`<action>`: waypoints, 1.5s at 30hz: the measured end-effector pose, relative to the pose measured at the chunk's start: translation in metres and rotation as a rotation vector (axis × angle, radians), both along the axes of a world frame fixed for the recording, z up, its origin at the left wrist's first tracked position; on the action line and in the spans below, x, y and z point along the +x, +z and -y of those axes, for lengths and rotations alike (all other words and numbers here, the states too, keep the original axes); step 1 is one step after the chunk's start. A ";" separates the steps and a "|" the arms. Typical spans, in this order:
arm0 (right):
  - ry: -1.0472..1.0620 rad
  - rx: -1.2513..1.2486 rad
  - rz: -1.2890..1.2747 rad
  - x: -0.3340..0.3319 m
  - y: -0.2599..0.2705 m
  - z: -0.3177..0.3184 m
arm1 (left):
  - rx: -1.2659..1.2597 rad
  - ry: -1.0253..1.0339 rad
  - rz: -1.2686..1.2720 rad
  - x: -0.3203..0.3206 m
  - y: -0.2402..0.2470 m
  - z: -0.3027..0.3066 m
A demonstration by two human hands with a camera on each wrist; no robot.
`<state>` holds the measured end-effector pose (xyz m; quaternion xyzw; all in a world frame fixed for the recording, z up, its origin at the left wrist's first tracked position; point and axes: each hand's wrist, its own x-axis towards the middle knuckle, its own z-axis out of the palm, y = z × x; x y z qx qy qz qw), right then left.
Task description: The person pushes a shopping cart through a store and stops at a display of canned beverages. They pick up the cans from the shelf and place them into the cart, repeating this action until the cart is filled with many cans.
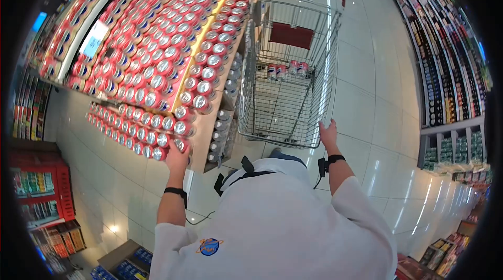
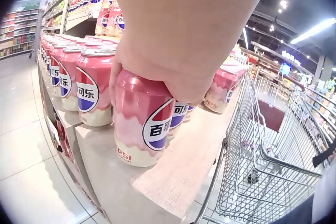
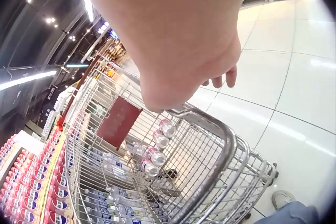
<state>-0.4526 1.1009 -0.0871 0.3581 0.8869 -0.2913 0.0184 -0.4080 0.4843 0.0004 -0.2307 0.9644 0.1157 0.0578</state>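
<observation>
At the near corner of the display, my left hand (image 1: 177, 158) grips a pink-and-cream Pepsi can (image 2: 140, 121) around its upper part. The can stands upright at the edge of the ledge, beside rows of matching cans (image 2: 94, 90). My right hand (image 1: 328, 136) is at the near right corner of a metal shopping cart (image 3: 207, 182), its palm side over the top rail and its fingers loosely extended past it. Inside the cart, several pink cans (image 3: 157, 155) lie together on the wire bottom. My right palm is hidden from the wrist camera.
Clear plastic bottles (image 1: 221, 128) fill a low shelf between the display and the cart. A red panel (image 1: 291, 35) hangs at the cart's far end. Stocked shelves (image 1: 445, 44) line the aisle's right side, with tiled floor (image 1: 367, 107) between. A red cooler (image 1: 44, 188) stands at left.
</observation>
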 end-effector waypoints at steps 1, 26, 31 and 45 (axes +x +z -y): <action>0.044 -0.045 -0.044 -0.009 0.001 -0.002 | 0.000 0.009 0.012 0.001 0.005 -0.004; -0.116 -0.162 -0.171 -0.024 0.004 0.011 | 0.215 -1.031 0.453 -0.289 0.034 -0.369; -0.164 -0.145 -0.133 0.012 0.006 0.011 | 0.105 -1.084 0.502 -0.327 -0.062 -0.418; -0.244 -0.199 -0.098 0.108 -0.004 0.041 | 0.245 -1.381 0.734 -0.311 -0.241 -0.590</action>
